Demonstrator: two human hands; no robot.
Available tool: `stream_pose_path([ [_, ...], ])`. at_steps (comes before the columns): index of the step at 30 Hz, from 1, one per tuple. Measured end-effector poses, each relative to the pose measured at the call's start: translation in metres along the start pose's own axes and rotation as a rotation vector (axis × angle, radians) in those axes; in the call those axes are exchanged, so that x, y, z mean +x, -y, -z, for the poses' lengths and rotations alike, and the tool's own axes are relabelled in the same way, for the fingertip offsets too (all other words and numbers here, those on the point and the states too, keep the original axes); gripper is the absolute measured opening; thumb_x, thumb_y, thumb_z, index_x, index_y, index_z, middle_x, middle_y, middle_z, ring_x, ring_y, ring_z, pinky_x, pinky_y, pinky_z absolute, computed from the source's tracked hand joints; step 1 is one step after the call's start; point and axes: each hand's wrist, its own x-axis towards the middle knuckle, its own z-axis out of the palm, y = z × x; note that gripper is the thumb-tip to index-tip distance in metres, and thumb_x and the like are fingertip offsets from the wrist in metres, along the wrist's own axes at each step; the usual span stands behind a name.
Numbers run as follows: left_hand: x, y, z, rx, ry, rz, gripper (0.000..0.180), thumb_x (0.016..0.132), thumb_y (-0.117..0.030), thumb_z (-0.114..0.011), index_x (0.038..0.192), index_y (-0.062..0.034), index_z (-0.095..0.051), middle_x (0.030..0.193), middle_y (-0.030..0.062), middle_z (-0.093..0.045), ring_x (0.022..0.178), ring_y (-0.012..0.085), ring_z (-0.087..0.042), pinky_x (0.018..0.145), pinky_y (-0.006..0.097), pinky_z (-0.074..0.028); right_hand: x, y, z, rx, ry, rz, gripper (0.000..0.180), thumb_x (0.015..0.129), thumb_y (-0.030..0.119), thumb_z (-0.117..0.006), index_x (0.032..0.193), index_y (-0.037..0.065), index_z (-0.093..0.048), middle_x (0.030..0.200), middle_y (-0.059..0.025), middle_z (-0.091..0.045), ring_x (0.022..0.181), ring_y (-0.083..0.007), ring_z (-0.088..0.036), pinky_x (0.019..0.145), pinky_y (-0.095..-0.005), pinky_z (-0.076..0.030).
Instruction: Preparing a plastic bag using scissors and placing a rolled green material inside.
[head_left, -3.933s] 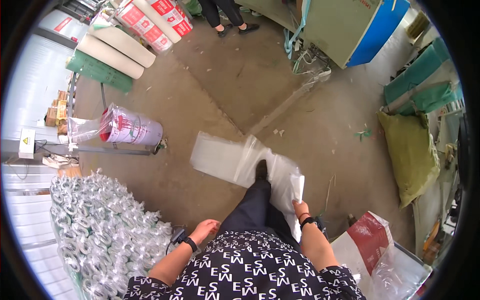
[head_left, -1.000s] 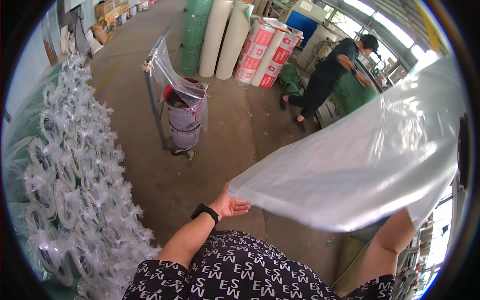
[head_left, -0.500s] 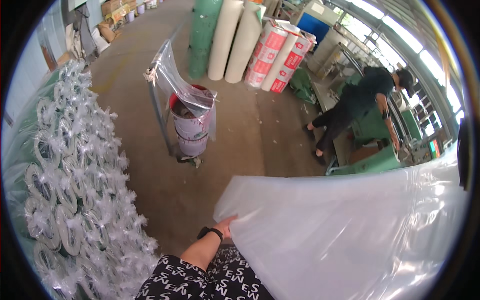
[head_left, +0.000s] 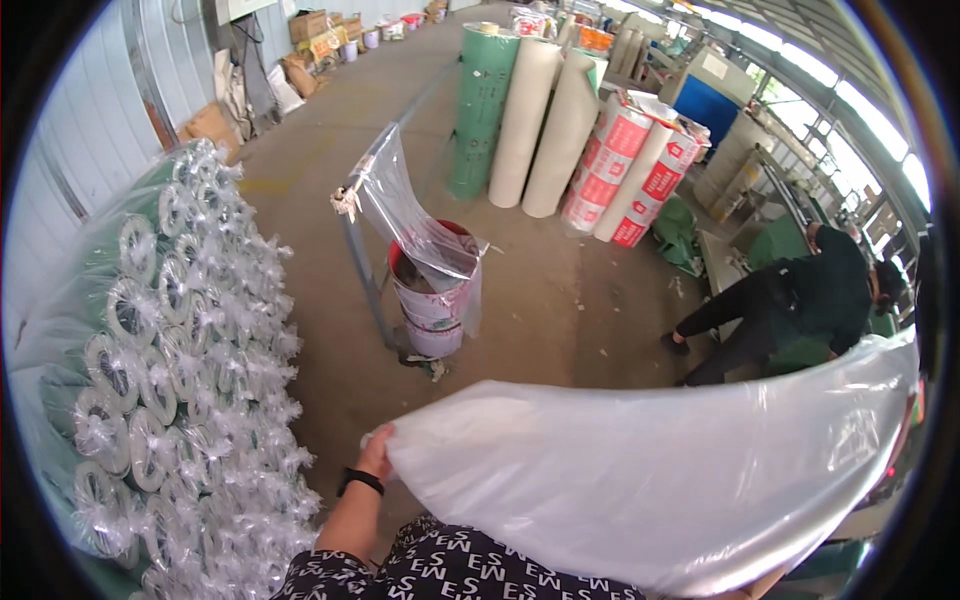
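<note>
A large sheet of clear plastic film [head_left: 640, 460] spreads across the front right, folded over and shiny, bowing upward along its far edge. My left hand [head_left: 377, 452], with a black band on its wrist, is closed on the film's left end. Of my right arm only a strip of skin shows at the lower edge, under the film; the right hand itself is hidden. At the far right the film reaches up beside a co-worker [head_left: 815, 300] in dark clothes, who bends over a green machine.
Plastic-wrapped rolls [head_left: 190, 370] are stacked along the left. A metal frame [head_left: 365, 260] draped with clear film stands by a red-rimmed bucket [head_left: 435, 320]. Behind stand a green roll [head_left: 485, 110], pale rolls [head_left: 525, 125] and red-and-white wrapped rolls [head_left: 635, 170].
My left hand has moved left, carrying the film's end with it. The film now stretches wider and bows. The co-worker bends lower, and my view has turned slightly left.
</note>
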Motion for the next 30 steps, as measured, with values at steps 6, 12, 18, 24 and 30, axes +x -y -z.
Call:
stream_pose_path([
  [6,-0.027,-0.203,-0.008,-0.051,-0.079,-0.608,0.036,0.088,-0.027,-0.060,0.108,0.0033,-0.060,0.102,0.0136,-0.065,0.091,0.0235,-0.063,0.084,0.034,-0.050,0.023,-0.098,-0.049,0.101,0.046,-0.087,0.041,0.096,0.016,-0.045,0.135,0.003,-0.042,0.124,-0.0103,-0.054,0.102,-0.0154,-0.058,0.091,-0.0269,-0.046],
  [12,-0.068,-0.452,-0.117,-0.001,-0.054,-1.063,0.035,0.087,-0.024,-0.064,0.111,0.0011,-0.060,0.106,0.0104,-0.064,0.093,0.0212,-0.062,0.083,0.033,-0.050,0.031,-0.173,-0.143,0.188,0.123,-0.171,0.042,0.096,0.016,-0.046,0.135,0.003,-0.042,0.124,-0.0104,-0.054,0.102,-0.0153,-0.058,0.091,-0.0270,-0.046],
  [18,0.006,-0.654,-0.149,-0.050,0.015,-1.346,0.033,0.084,-0.017,-0.068,0.107,0.0045,-0.059,0.104,0.0114,-0.063,0.092,0.0231,-0.062,0.083,0.034,-0.050,-0.005,-0.218,-0.281,0.252,0.206,-0.497,0.030,0.096,0.028,-0.050,0.105,0.001,-0.058,0.091,-0.0036,-0.060,0.081,-0.0115,-0.057,0.073,-0.0239,-0.047],
  [24,0.142,-0.749,-0.086,-0.080,-0.084,-1.143,0.034,0.085,-0.018,-0.067,0.107,0.0066,-0.059,0.103,0.0136,-0.063,0.093,0.0248,-0.062,0.083,0.036,-0.051,-0.093,-0.279,-0.379,0.447,0.324,-1.044,0.047,0.089,0.031,-0.057,0.121,-0.002,-0.049,0.108,-0.0116,-0.060,0.096,-0.0237,-0.058,0.084,-0.0350,-0.048],
  [30,0.313,-0.605,-0.043,0.097,-0.011,-0.663,0.040,0.087,-0.025,-0.062,0.116,0.0020,-0.055,0.111,0.0118,-0.061,0.099,0.0262,-0.059,0.087,0.038,-0.049,-0.125,-0.346,-0.370,0.309,0.175,-1.341,0.044,0.086,0.028,-0.060,0.119,0.000,-0.052,0.106,-0.0133,-0.062,0.094,-0.0283,-0.061,0.083,-0.0395,-0.051],
])
